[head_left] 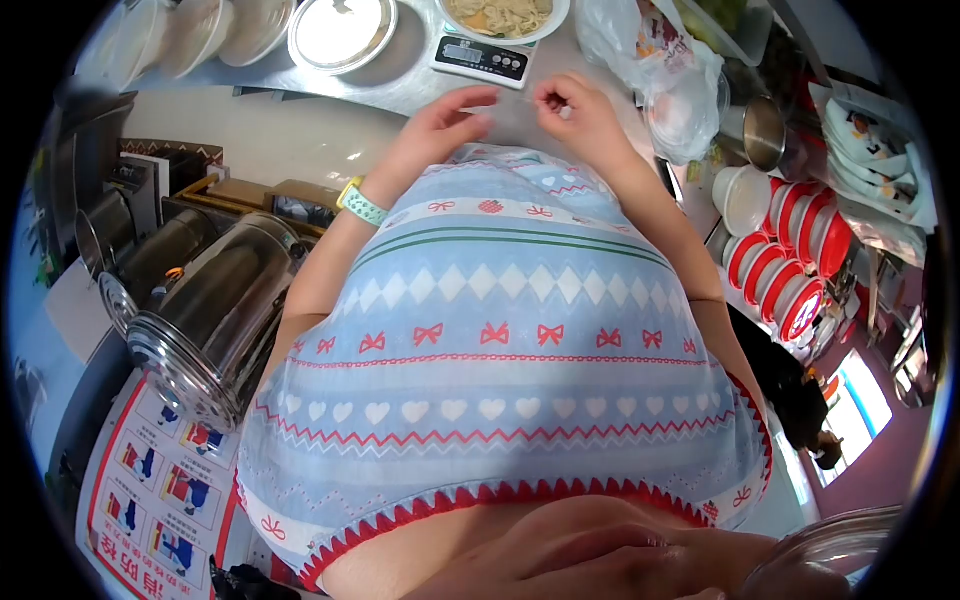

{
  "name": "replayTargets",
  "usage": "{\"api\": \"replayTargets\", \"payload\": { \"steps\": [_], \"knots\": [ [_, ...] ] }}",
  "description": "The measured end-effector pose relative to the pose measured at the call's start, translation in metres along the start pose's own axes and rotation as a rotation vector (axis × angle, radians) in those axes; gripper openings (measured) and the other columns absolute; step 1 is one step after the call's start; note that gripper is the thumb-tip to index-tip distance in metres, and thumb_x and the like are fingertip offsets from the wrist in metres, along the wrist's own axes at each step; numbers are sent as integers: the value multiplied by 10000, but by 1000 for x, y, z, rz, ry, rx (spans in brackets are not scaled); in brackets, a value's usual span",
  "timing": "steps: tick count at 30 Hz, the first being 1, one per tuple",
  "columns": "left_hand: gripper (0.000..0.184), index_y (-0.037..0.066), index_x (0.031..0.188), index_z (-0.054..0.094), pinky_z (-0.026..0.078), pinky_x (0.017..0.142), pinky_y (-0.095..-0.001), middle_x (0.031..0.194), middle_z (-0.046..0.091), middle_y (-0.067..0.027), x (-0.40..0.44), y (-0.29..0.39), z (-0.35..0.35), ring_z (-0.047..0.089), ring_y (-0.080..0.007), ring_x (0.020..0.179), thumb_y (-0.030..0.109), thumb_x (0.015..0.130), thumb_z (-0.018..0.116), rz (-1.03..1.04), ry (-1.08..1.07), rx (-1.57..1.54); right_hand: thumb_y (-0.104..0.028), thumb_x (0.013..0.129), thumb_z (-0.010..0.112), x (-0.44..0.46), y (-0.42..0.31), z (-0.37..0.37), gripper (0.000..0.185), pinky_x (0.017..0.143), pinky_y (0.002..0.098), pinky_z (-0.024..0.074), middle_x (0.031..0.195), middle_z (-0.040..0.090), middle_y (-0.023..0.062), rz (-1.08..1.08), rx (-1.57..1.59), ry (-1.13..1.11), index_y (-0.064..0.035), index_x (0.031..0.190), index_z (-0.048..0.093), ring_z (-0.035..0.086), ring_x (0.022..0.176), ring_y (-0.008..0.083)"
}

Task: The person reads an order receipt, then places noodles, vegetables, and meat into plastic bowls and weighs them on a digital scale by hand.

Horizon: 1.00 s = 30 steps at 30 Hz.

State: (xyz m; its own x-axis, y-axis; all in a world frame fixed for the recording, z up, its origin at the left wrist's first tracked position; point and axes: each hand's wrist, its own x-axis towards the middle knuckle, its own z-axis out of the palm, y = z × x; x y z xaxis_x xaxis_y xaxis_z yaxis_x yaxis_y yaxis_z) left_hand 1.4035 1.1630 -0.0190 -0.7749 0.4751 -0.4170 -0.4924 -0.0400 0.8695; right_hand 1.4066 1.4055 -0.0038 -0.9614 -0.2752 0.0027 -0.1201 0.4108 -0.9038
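Note:
My left hand [447,122], with a yellow and mint wristband [362,201], is slightly blurred at the metal counter's front edge. Its fingers and thumb are apart, and I see nothing in its grasp. My right hand [580,118] is curled into a pinch. A faint translucent patch [516,118] shows between the hands; I cannot make out whether it is a thin film held by the right fingers. Just beyond them stands a white digital scale [482,62], bearing a white bowl [545,28] of pale, sliced-looking food.
On the metal counter [405,92] sit a round lidded container [342,32] and several pale bowls [200,35] at left. White plastic bags [680,95] and a metal cup [762,135] stand right, near stacked red-and-white tubs [775,275]. Steel canisters [215,310] are at lower left.

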Motion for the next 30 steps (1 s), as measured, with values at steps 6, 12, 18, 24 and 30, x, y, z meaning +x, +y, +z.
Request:
{"api": "replayTargets", "payload": {
  "steps": [6,12,18,24,30],
  "knots": [
    [220,-30,1137,640,557,863,-277,1003,690,-81,18,20,28,666,-151,904,119,981,599,40,66,-293,-85,874,661,14,-30,-2,134,737,272,506,935,622,69,-60,31,36,-19,991,650,609,816,158],
    [232,-30,1142,644,548,845,-273,981,687,-69,36,56,3,658,-142,886,132,999,560,177,103,-170,-184,913,625,5,49,-7,207,774,317,515,1012,644,84,143,64,-21,-47,1062,666,629,893,196],
    [271,4,1167,670,518,801,-235,965,661,-34,49,104,-29,619,-101,862,147,1009,503,327,140,40,-203,864,593,22,94,21,196,814,393,531,1216,633,93,-203,-540,-151,-52,970,661,645,926,298],
    [274,-11,1109,677,525,771,-235,968,660,-32,61,113,-70,619,-88,831,210,973,587,339,299,142,-214,838,609,17,97,35,180,720,434,556,1317,599,72,-188,-760,-155,-78,944,659,664,859,283],
    [242,70,1087,708,522,746,-312,976,680,-77,81,117,-86,656,-179,827,233,926,629,382,377,999,-244,872,574,19,80,49,226,745,429,559,1287,609,89,-5,-810,-187,-73,991,660,658,875,290]
  ]
}}
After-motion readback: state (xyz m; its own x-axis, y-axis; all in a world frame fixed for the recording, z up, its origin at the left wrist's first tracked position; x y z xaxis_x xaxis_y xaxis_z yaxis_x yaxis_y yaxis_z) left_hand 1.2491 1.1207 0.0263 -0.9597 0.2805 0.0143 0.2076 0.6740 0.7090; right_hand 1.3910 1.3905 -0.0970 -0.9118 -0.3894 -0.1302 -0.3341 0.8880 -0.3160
